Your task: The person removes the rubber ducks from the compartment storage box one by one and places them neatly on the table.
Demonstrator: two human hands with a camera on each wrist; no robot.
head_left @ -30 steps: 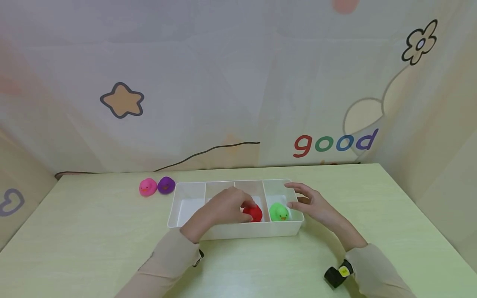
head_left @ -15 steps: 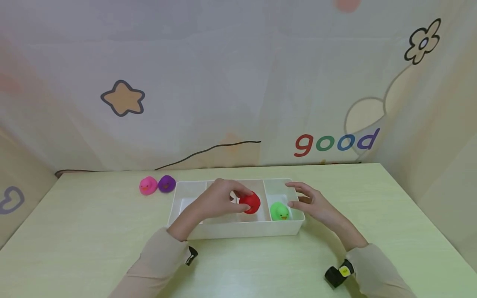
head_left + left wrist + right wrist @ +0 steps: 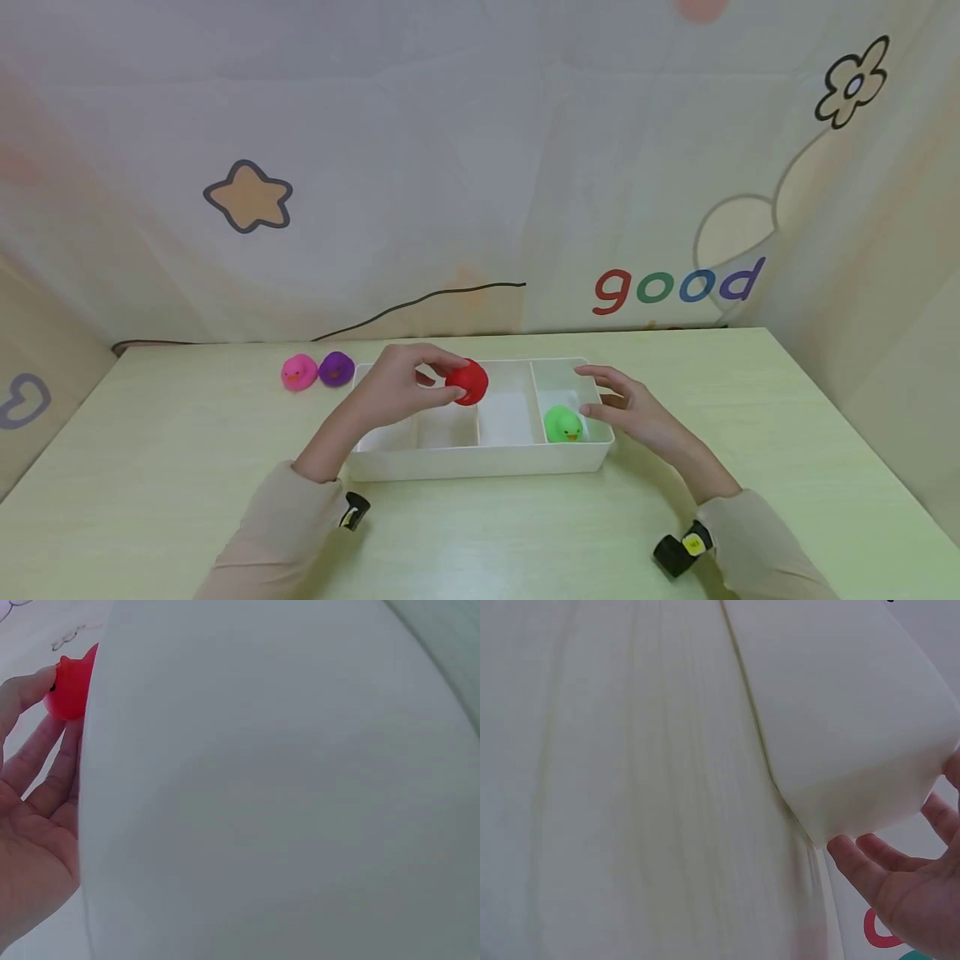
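Note:
My left hand (image 3: 401, 379) pinches a red rubber duck (image 3: 468, 382) between thumb and fingers, raised over the white divided box (image 3: 480, 463). Part of the red duck (image 3: 70, 691) shows in the left wrist view beside the box's large white wall (image 3: 262, 787), which covers its other side. At the box's right end, my right hand (image 3: 632, 412) holds the rim, thumb and index finger over the edge. Its fingers (image 3: 859, 866) lie against the outside of the end wall in the right wrist view. A green rubber duck (image 3: 562, 424) sits in the rightmost compartment.
A pink rubber duck (image 3: 299, 372) and a purple rubber duck (image 3: 337, 369) stand side by side on the table (image 3: 187, 433), left of the box. Behind the table's back edge hangs a printed cloth (image 3: 420, 183). Black wrist cameras (image 3: 673, 556) sit at both sleeves.
My left hand has lifted the red duck out of the compartment left of the green duck and carried it up and to the left. The right hand has stayed in place.

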